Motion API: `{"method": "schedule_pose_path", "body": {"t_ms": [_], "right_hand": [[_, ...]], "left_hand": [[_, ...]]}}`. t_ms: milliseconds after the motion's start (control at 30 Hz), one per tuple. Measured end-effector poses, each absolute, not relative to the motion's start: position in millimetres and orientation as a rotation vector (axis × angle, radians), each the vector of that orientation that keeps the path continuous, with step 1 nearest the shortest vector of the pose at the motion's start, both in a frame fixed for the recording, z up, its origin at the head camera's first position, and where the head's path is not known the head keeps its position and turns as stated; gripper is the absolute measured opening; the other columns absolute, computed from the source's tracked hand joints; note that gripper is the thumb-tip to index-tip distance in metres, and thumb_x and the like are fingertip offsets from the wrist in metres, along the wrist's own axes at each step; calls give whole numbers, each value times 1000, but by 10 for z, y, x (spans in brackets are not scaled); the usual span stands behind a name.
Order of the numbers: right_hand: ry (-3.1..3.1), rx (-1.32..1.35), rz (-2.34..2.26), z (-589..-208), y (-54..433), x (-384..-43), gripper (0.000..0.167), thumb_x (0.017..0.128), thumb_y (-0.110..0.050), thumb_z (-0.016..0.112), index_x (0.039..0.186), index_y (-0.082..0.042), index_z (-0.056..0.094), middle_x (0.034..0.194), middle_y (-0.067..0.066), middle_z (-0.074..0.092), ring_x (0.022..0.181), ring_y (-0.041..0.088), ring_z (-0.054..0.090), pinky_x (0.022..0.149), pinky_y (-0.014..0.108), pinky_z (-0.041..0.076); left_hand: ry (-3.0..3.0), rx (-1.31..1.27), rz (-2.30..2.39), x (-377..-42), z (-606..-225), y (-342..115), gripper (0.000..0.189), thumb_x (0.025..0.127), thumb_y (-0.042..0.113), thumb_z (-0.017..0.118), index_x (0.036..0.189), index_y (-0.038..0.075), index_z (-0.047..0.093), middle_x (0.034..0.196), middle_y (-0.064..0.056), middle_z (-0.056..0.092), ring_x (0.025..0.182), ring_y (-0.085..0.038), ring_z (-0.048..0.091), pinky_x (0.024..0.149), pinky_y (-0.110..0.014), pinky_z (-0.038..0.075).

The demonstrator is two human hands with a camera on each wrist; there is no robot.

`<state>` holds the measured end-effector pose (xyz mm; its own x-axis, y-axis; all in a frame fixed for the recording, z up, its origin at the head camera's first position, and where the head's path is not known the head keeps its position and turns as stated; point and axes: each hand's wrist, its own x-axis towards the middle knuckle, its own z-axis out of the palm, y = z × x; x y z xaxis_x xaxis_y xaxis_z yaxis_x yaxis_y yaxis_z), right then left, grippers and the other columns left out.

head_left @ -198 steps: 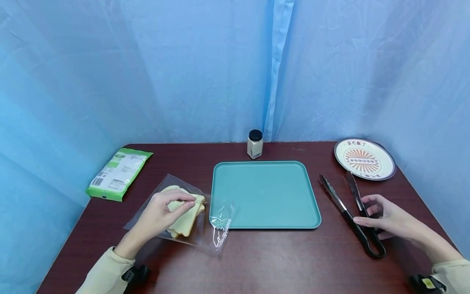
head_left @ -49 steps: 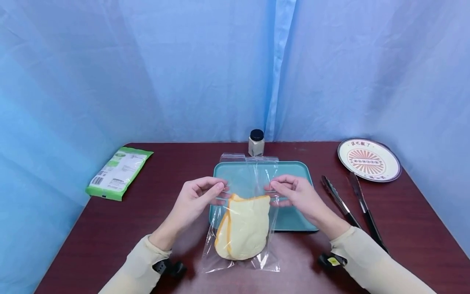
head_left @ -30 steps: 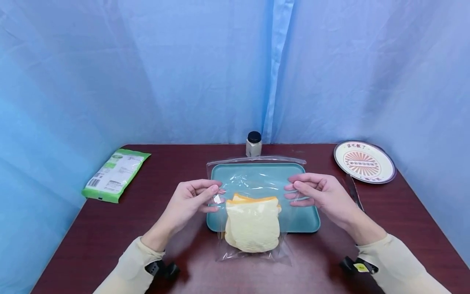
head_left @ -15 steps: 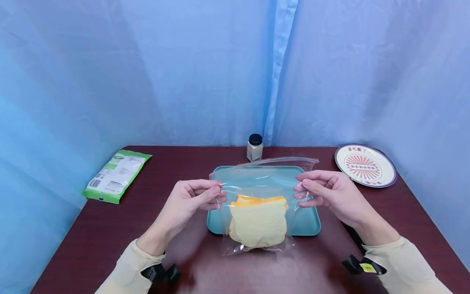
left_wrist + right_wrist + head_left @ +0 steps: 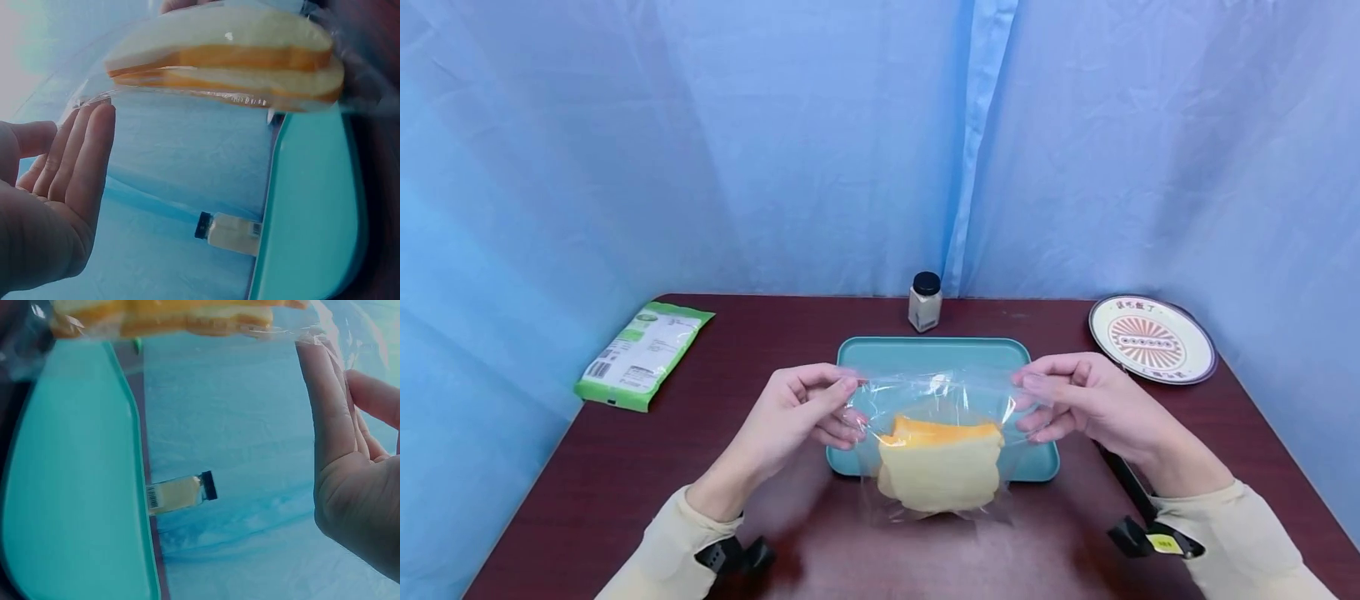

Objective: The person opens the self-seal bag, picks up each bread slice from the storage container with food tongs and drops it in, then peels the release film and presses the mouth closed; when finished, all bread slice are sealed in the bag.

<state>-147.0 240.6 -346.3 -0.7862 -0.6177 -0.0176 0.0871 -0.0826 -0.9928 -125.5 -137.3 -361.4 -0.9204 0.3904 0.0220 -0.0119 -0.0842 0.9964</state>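
Note:
A clear plastic zip bag (image 5: 936,392) is held up over the front part of the teal tray (image 5: 932,352). Inside it, bread slices (image 5: 940,475) with orange-brown crusts lean together low down. The left hand (image 5: 797,408) pinches the bag's left side near the top between thumb and fingers. On the opposite side, the right hand (image 5: 1101,404) pinches it the same way, so the upper film is stretched between both. The left wrist view shows two slices (image 5: 225,53) stacked in the film; in the right wrist view their crusts (image 5: 156,319) run along the top.
Behind the tray stands a small jar (image 5: 925,304) with a black lid. A green-and-white packet (image 5: 643,354) lies at the left. On the right are a patterned plate (image 5: 1152,340) and black-handled tongs (image 5: 1127,483), mostly hidden by the right arm. Blue curtains (image 5: 775,167) enclose the table.
Earlier the bag lay left of the tray and the right hand was at the tongs. Both hands then brought it to the middle. Lately they spread apart, and the bag's top edge has dropped.

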Motion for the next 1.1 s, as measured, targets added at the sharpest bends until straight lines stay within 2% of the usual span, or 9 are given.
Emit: {"method": "schedule_pose_path", "body": {"t_ms": [67, 233, 300, 500, 633, 767, 900, 1000, 1100], "right_hand": [[1709, -608, -1932, -3450, 2419, -1463, 29, 106, 2, 46, 117, -5, 71, 99, 11, 76, 83, 23, 76, 70, 49, 60], [1763, -591, -1952, -3503, 2448, -1492, 26, 106, 2, 47, 112, -5, 71, 98, 10, 76, 88, 27, 76, 71, 50, 60], [1788, -580, -1953, -3548, 2461, -1526, 25, 106, 1, 48, 112, -4, 71, 98, 11, 76, 90, 28, 75, 74, 51, 59], [1793, -608, -1980, -3605, 2478, -1601, 22, 106, 1, 47, 115, 1, 68, 104, 15, 74, 95, 31, 74, 81, 52, 57], [1853, -563, -2034, -3586, 2464, -1611, 20, 106, 0, 50, 121, 0, 64, 108, 15, 73, 95, 34, 73, 79, 51, 58], [2056, -527, -2216, -3531, 2394, -1576, 26, 101, 3, 59, 127, 1, 58, 110, 12, 70, 92, 29, 74, 76, 45, 60], [2378, -543, -2226, -3415, 2266, -1503, 30, 95, 2, 69, 123, 6, 62, 111, 15, 68, 94, 19, 72, 80, 31, 59], [2590, -660, -2044, -3328, 2139, -1461, 25, 92, 1, 73, 117, 2, 69, 110, 16, 69, 95, 17, 69, 81, 22, 57], [2680, -910, -1921, -3272, 1978, -1454, 27, 89, 8, 74, 113, -2, 72, 109, 14, 70, 99, 18, 67, 81, 22, 56]], "left_hand": [[1936, 435, 2089, -1231, -3594, -1368, 30, 101, 18, 66, 118, -7, 67, 88, -19, 74, 72, -30, 75, 68, -50, 61], [1931, 485, 2135, -1241, -3631, -1340, 27, 101, 14, 65, 111, -11, 67, 104, -22, 73, 95, -32, 74, 81, -48, 60], [1910, 482, 2154, -1270, -3663, -1325, 27, 101, 14, 65, 112, -11, 67, 107, -21, 72, 99, -32, 73, 82, -49, 59], [1908, 474, 2179, -1327, -3671, -1291, 30, 101, 14, 65, 123, -7, 65, 104, -20, 74, 91, -36, 74, 74, -51, 60], [1927, 493, 2189, -1328, -3642, -1263, 31, 101, 14, 65, 126, -6, 65, 101, -20, 74, 86, -41, 74, 70, -51, 61], [1945, 535, 2197, -1315, -3614, -1223, 29, 101, 14, 65, 126, -1, 67, 102, -21, 74, 83, -45, 73, 66, -51, 61], [1969, 595, 2197, -1289, -3576, -1189, 28, 102, 13, 64, 127, 1, 68, 105, -21, 73, 83, -42, 74, 64, -51, 61], [1994, 633, 2185, -1266, -3541, -1178, 28, 102, 12, 64, 127, 2, 68, 106, -20, 73, 82, -39, 75, 64, -51, 61], [2028, 667, 2162, -1256, -3517, -1169, 29, 102, 11, 64, 129, 3, 67, 104, -19, 74, 81, -37, 75, 63, -50, 61]]}}
